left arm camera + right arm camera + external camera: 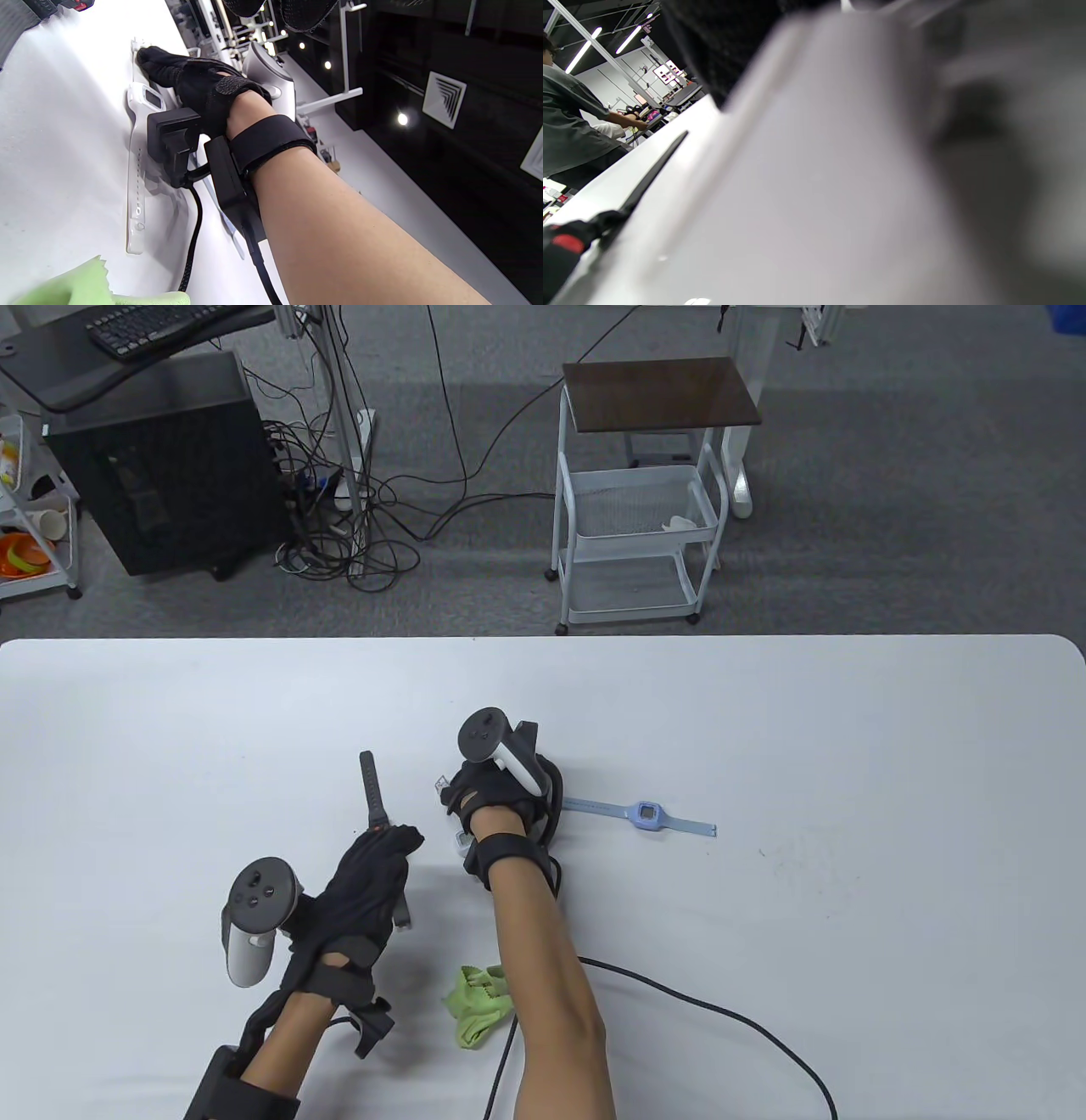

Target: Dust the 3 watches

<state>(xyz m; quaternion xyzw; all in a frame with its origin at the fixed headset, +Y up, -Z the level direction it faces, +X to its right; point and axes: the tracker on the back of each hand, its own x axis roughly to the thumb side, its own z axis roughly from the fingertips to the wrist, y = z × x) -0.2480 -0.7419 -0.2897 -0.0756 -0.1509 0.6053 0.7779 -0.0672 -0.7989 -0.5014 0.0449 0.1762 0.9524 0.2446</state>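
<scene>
Your green cloth (478, 1005) lies on the tabletop (848, 729) near the front edge, just beside your right forearm, and neither hand holds it, so I judge the dusting is not in progress at this moment; how many watches are already done, the pictures do not show.

Your left hand (371, 878) rests on the black watch (375, 797), its fingers laid over the strap; whether they pinch it I cannot tell. Your right hand (495, 806) lies on the white watch (140, 140) in the middle (the left wrist view shows its fingers (155, 63) stretched flat on the far strap). The blue watch (646, 814) lies untouched just to the right of that hand.

There is much open room on the right and far side of the tabletop. A black cable (704, 1010) runs near the front edge; mind it when you reach for the cloth.
</scene>
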